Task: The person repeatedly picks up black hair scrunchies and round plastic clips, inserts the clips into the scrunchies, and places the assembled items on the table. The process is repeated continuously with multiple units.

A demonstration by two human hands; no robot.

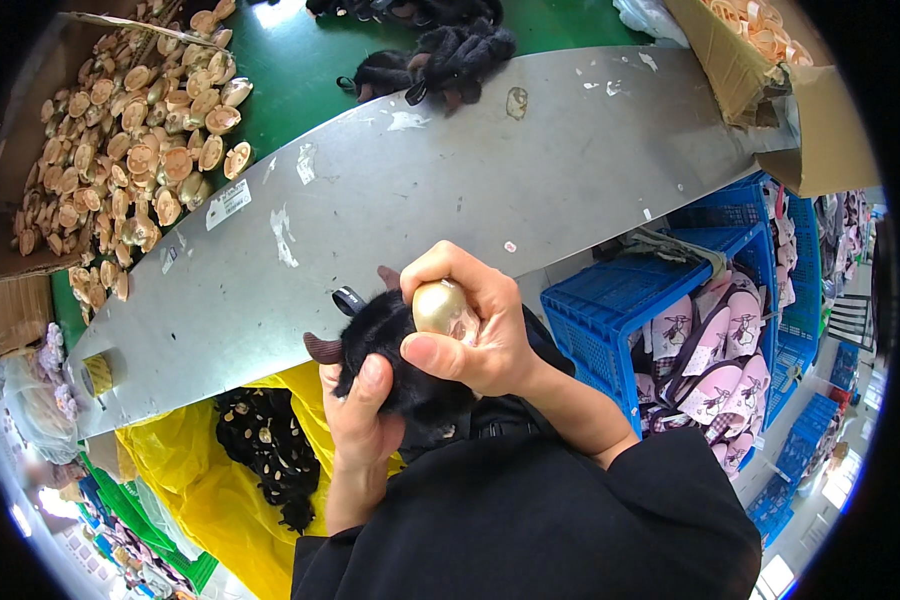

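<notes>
My left hand [363,410] grips a black plush piece [372,340] from below, close to my body. Two small brown horns [323,348] and a black loop tag stick out of the plush. With my right hand [480,325] I hold a shiny gold oval shell [440,308], its rounded side facing up, thumb and fingers wrapped round it. The shell is over the plush; whether the two are joined is hidden by my hand.
A carton [5,225] with many gold shells stands far left, some spilled beside it. More black plush pieces [450,60] lie beyond the grey metal table edge [400,160]. A yellow bag [185,470] holds black pieces. Blue crates [600,310] with pink slippers stand right.
</notes>
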